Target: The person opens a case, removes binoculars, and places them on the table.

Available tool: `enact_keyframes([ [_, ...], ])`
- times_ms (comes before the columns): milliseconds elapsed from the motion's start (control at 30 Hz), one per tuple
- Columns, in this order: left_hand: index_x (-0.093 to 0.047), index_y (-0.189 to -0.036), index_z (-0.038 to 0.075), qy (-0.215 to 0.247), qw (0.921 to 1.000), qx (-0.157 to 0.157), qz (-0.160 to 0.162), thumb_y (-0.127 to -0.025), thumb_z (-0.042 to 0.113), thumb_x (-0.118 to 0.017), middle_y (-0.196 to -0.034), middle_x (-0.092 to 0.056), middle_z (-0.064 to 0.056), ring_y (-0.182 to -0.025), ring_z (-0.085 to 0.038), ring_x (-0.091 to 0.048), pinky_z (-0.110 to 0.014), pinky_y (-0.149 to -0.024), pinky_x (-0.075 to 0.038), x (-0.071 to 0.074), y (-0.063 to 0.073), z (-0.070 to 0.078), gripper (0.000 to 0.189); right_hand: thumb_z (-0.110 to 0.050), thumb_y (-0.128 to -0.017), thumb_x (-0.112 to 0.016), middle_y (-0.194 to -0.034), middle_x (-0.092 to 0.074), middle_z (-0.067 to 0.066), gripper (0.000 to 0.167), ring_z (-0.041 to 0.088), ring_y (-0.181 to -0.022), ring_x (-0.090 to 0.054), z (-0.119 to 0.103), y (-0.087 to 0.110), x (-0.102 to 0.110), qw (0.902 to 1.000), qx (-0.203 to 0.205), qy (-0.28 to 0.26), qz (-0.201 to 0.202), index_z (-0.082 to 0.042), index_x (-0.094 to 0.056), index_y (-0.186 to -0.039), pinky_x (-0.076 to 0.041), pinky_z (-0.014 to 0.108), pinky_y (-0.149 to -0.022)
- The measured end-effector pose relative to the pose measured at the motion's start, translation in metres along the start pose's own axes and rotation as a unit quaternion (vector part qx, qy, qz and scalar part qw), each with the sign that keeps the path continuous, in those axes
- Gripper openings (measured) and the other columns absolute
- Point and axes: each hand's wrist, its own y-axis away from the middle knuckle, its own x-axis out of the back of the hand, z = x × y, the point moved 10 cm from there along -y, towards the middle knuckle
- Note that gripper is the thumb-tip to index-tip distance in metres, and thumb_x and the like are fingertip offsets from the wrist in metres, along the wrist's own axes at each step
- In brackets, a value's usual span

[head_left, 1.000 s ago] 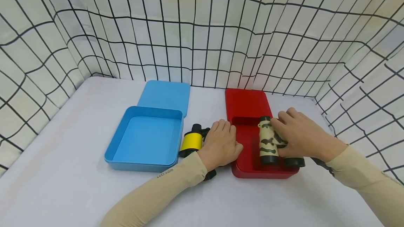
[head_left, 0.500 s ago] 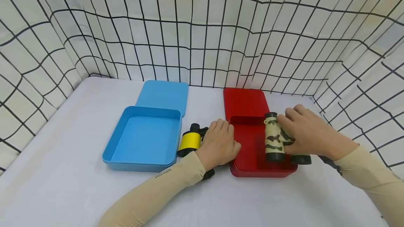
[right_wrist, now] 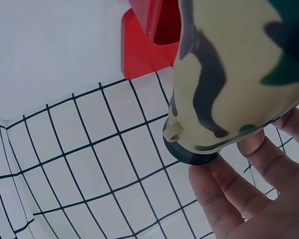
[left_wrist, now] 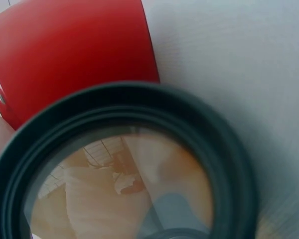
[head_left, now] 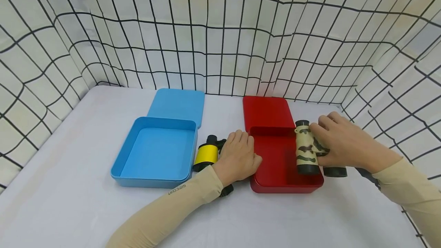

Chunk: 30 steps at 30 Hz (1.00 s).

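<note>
In the head view my right hand [head_left: 344,141] grips camouflage-patterned binoculars [head_left: 306,149] by their far barrel, held over the right side of the red box [head_left: 275,188]. The right wrist view shows the fingertips against the black end and body of these camouflage binoculars [right_wrist: 229,79]. My left hand [head_left: 237,158] grips the yellow and black binoculars [head_left: 208,154], lying on the table between the two boxes, and covers their right half. In the left wrist view a black lens rim [left_wrist: 234,159] fills the front, with the red box wall [left_wrist: 74,55] behind it.
A light blue box [head_left: 156,183] stands to the left, its lid [head_left: 179,104] folded back. The red box's lid [head_left: 267,112] also lies back. White cloth covers the table [head_left: 69,156]. A black grid-patterned white wall [head_left: 213,41] surrounds the back and sides.
My right hand has moved to the right and a little up in the head view, carrying the camouflage binoculars from over the red box's inside toward its right wall. My left hand stays in place.
</note>
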Motion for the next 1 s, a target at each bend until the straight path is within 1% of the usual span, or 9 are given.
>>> enact_keyframes([
  [200,-0.052,-0.094,0.012,0.005,1.0000,0.000,-0.001,-0.098,0.036,-0.047,-0.088,-0.049,-0.004,-0.091,-0.018,-0.043,-0.031,-0.081,-0.035,0.000,0.000,0.001,0.025,-0.051,-0.062,-0.091,-0.092,-0.058,0.002,0.065,0.026,-0.095,-0.054,0.007,0.006,0.000,0.9999,0.006,0.007,0.012,-0.017,-0.061,-0.109,-0.051,0.039,-0.071],
  [400,-0.052,-0.095,0.012,0.007,0.9999,0.002,-0.009,-0.098,0.036,-0.047,-0.089,-0.048,-0.004,-0.092,-0.018,-0.043,-0.032,-0.081,-0.035,-0.001,-0.001,0.001,0.025,-0.052,-0.062,-0.091,-0.092,-0.058,0.003,0.067,0.024,-0.092,-0.053,0.017,0.011,-0.003,0.9999,-0.001,0.012,0.008,-0.016,-0.061,-0.110,-0.051,0.039,-0.071],
  [533,-0.052,-0.095,0.012,0.005,1.0000,0.002,-0.006,-0.098,0.037,-0.048,-0.089,-0.048,-0.004,-0.092,-0.018,-0.043,-0.031,-0.081,-0.035,-0.001,-0.002,0.001,0.025,-0.052,-0.062,-0.090,-0.090,-0.057,0.002,0.065,0.023,-0.090,-0.051,0.024,0.014,-0.003,0.9998,-0.004,0.017,0.010,-0.016,-0.061,-0.107,-0.048,0.037,-0.070],
  [700,-0.052,-0.095,0.012,0.005,1.0000,0.002,-0.007,-0.098,0.036,-0.048,-0.090,-0.049,-0.004,-0.092,-0.018,-0.043,-0.031,-0.081,-0.036,-0.001,-0.002,0.001,0.025,-0.051,-0.063,-0.090,-0.090,-0.057,0.002,0.063,0.024,-0.091,-0.051,0.032,0.019,-0.006,0.9997,-0.017,0.016,0.000,-0.016,-0.061,-0.107,-0.048,0.038,-0.071],
  [1000,-0.053,-0.096,0.011,0.012,0.9999,0.003,-0.005,-0.097,0.034,-0.049,-0.091,-0.050,-0.005,-0.092,-0.018,-0.044,-0.032,-0.081,-0.036,-0.001,-0.004,0.001,0.024,-0.053,-0.063,-0.090,-0.091,-0.056,0.003,0.065,0.025,-0.092,-0.050,0.045,0.027,-0.010,0.9989,-0.040,0.017,-0.015,-0.016,-0.061,-0.109,-0.046,0.039,-0.071],
])
